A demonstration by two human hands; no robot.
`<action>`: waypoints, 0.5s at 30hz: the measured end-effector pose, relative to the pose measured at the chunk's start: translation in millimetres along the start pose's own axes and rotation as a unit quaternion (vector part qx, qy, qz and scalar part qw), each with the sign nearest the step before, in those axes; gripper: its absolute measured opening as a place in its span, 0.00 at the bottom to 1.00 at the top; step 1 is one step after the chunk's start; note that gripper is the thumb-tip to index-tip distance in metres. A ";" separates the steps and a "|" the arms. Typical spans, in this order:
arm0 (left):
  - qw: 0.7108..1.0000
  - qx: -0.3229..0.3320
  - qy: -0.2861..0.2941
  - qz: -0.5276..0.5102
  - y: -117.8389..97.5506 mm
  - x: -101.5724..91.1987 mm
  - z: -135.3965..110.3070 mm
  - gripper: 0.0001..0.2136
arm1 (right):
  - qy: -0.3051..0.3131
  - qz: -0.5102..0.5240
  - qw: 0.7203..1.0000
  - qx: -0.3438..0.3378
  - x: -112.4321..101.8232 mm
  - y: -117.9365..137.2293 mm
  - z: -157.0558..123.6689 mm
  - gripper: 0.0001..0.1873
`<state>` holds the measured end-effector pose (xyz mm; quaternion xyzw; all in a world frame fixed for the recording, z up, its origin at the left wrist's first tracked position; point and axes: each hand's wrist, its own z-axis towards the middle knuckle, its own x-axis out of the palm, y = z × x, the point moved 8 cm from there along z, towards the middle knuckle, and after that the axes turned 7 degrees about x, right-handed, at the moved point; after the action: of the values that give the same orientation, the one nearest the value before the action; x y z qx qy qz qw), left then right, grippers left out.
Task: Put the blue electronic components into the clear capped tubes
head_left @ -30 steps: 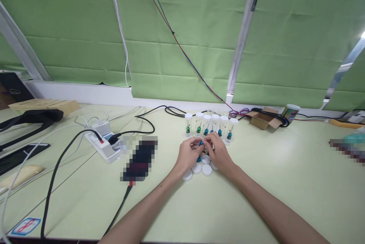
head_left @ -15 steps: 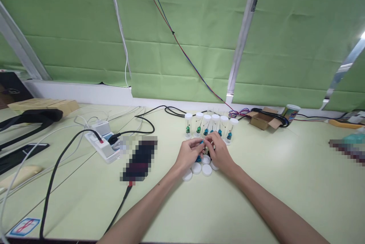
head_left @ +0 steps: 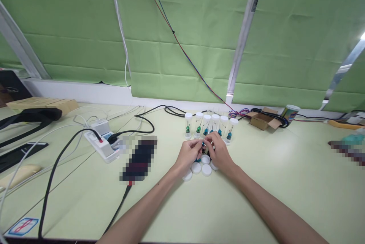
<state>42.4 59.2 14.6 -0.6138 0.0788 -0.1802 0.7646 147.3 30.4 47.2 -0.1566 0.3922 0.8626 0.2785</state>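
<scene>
My left hand (head_left: 188, 156) pinches a small shiny blue piece (head_left: 203, 144) between thumb and fingers. From the other side, my right hand (head_left: 219, 151) meets it with thumb and forefinger closed at the same piece. Fingers hide most of it, so its kind is unclear. Below my hands lie several round white caps (head_left: 206, 170) and another blue piece (head_left: 197, 159), partly covered by my left hand. Just beyond stand several clear tubes with white tops (head_left: 199, 125), each with a small green or blue figure-like piece and a thin wire inside.
Left of my hands lies a blurred-out dark device (head_left: 141, 160) on a black cable. Farther left are a white power strip (head_left: 104, 143), a phone (head_left: 21, 156) and loose cables. An open cardboard box (head_left: 262, 119) and a can (head_left: 291, 114) stand at the back right.
The blue piece has turned or shifted slightly between my fingertips, and my left fingers have moved a little. Tubes and caps stay where they were.
</scene>
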 end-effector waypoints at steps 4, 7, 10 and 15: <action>1.000 -0.013 -0.003 -0.028 4.6 0.2 0.4 0.16 | 0.001 0.002 1.000 -0.002 0.0 1.1 -0.4 0.07; 0.999 -0.023 -0.003 -0.040 5.8 0.3 0.1 0.15 | 0.002 0.004 1.000 -0.005 -0.3 2.1 -0.6 0.07; 0.998 -0.033 -0.001 -0.056 5.7 1.7 -0.4 0.14 | -0.001 0.008 1.000 -0.007 -0.7 2.3 -0.6 0.07; 0.994 -0.047 -0.003 -0.094 5.4 4.3 -1.0 0.13 | -0.006 0.010 1.000 -0.011 -1.1 2.2 -0.5 0.07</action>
<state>47.0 57.6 9.6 -0.6545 0.0267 -0.2458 0.7145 146.8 28.5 48.7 -0.1503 0.3828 0.8703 0.2710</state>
